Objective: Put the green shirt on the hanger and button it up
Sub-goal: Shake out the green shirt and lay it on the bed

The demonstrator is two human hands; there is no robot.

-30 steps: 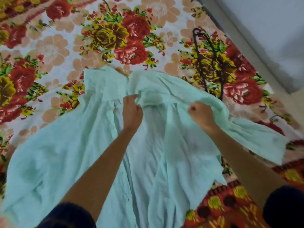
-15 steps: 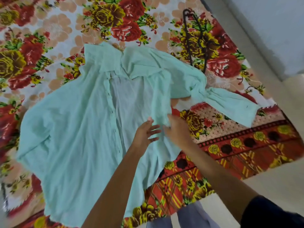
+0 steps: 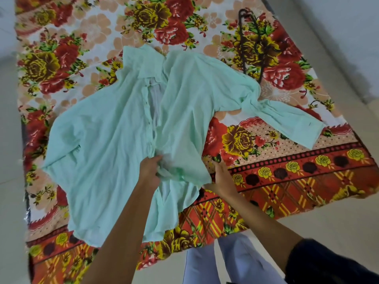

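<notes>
The pale green shirt (image 3: 106, 140) lies spread front-up on the flowered bedsheet (image 3: 86, 27), collar at the far end, both front panels nearly meeting along the placket. My left hand (image 3: 150, 168) pinches the bunched fabric low on the placket. My right hand (image 3: 222, 177) grips the lower right hem, its fingers partly tucked under the cloth. A dark hanger (image 3: 255, 45) lies on the sheet beyond the shirt's right shoulder, apart from both hands. The right sleeve stretches out to the right.
The bedsheet's red patterned border (image 3: 297, 181) runs along the near edge. Pale floor (image 3: 328, 222) lies beyond it on the right and left. My legs in light trousers (image 3: 225, 263) stand at the near edge.
My hands moved from the collar area down to the lower front of the shirt. The right front panel has been laid across, nearly closing the front. The view has pulled back.
</notes>
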